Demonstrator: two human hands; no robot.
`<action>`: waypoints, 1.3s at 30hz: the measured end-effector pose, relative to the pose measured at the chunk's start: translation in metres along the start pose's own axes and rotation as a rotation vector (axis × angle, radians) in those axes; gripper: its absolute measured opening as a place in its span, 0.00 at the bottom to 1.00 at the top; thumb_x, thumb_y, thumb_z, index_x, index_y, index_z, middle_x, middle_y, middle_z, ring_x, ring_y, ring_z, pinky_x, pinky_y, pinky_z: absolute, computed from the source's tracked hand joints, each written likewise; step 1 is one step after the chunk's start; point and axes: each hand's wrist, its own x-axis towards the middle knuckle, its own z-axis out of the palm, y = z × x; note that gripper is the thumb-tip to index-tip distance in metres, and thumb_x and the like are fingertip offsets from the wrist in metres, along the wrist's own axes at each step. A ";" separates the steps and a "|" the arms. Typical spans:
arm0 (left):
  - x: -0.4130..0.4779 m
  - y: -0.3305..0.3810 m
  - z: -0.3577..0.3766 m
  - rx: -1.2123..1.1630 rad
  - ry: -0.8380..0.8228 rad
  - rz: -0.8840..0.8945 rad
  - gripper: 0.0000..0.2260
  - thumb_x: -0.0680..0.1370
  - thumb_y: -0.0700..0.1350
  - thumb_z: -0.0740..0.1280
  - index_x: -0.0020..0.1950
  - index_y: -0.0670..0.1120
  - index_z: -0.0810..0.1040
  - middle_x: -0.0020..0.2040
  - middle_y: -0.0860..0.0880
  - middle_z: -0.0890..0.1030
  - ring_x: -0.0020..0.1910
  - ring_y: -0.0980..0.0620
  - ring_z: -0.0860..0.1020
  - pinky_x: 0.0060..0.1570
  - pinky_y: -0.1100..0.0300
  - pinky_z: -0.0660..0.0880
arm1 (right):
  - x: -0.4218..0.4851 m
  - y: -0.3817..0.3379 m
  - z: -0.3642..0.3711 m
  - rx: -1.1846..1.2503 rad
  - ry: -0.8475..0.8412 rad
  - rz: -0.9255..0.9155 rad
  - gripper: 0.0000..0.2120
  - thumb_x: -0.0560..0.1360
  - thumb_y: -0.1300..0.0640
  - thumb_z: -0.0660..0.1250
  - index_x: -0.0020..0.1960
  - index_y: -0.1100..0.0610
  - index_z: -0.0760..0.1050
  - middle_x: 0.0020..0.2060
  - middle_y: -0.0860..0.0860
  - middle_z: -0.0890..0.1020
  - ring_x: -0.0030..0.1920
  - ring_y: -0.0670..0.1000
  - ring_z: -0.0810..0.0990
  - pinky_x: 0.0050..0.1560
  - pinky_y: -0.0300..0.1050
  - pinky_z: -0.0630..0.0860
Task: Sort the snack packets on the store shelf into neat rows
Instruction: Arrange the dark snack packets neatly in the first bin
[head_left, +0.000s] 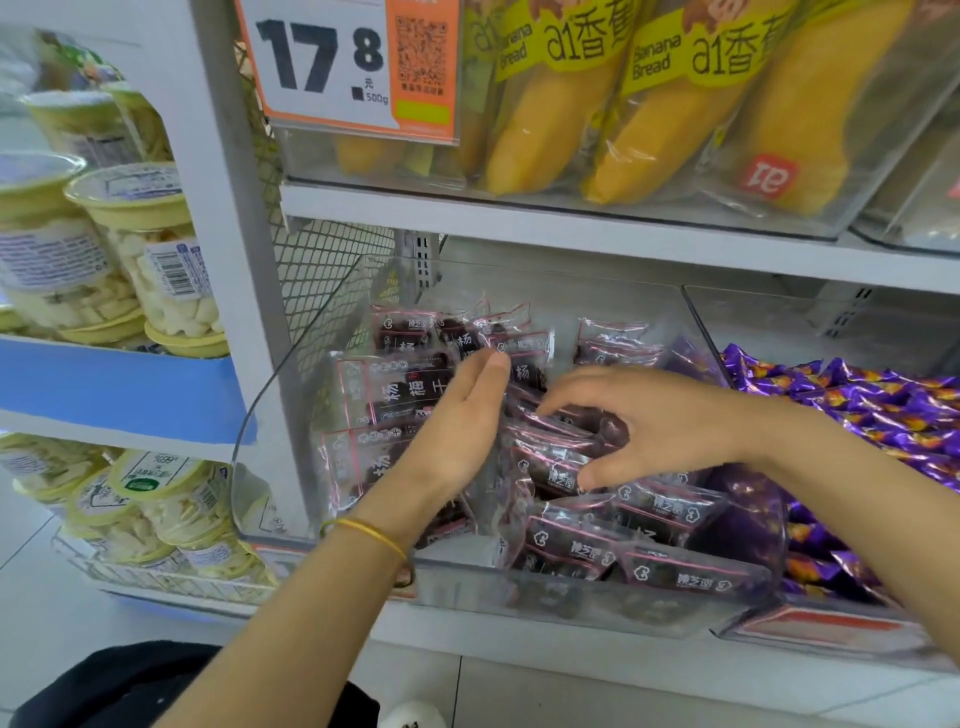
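The snack packets (395, 395), dark with pink edging and white lettering, lie inside a clear plastic bin (291, 374) on the lower shelf (519, 649). On the bin's left side several packets stand on edge, one behind another, faces turned to the front. Toward the middle and the front right corner others lie loose and overlapping at odd angles.

The left hand (462, 415) is released: its fingers are straight and together, the palm turned to the right, the edge of the hand set against the standing packets on the left. A thin yellow band (371, 532) circles that wrist. The right hand (654, 421) reaches in from the right and grasps a small bunch of packets in the middle of the bin, fingers curled over their top and the thumb beneath them.

Just beside the bin on the right, a second clear bin holds a heap of purple-wrapped sweets (857, 400). On the shelf above, yellow banana bread packs (665, 119) stand in a clear tray, with an orange-edged price tag (332, 62) reading 17.8 hanging at its left front. Further left, on a separate rack, yellow-lidded tubs (156, 260) are stacked.
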 end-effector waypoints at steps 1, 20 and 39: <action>0.005 -0.003 0.004 -0.045 -0.064 -0.049 0.25 0.80 0.61 0.48 0.75 0.54 0.57 0.73 0.55 0.62 0.71 0.54 0.61 0.71 0.56 0.55 | 0.000 0.001 -0.001 0.035 -0.006 0.007 0.27 0.70 0.46 0.71 0.66 0.44 0.67 0.62 0.38 0.70 0.60 0.39 0.69 0.63 0.39 0.67; 0.053 -0.037 0.020 -0.209 0.025 -0.168 0.21 0.81 0.49 0.54 0.74 0.57 0.56 0.75 0.52 0.58 0.74 0.52 0.57 0.73 0.53 0.51 | 0.104 0.030 -0.020 -0.419 0.071 0.193 0.23 0.67 0.42 0.72 0.52 0.54 0.68 0.48 0.50 0.74 0.44 0.50 0.72 0.39 0.44 0.64; 0.043 0.000 0.012 -0.307 0.034 -0.193 0.25 0.80 0.60 0.46 0.76 0.54 0.54 0.76 0.54 0.57 0.74 0.53 0.57 0.74 0.49 0.52 | 0.077 0.019 -0.018 -0.327 0.112 0.109 0.19 0.75 0.44 0.64 0.59 0.53 0.67 0.47 0.49 0.75 0.48 0.51 0.74 0.40 0.44 0.66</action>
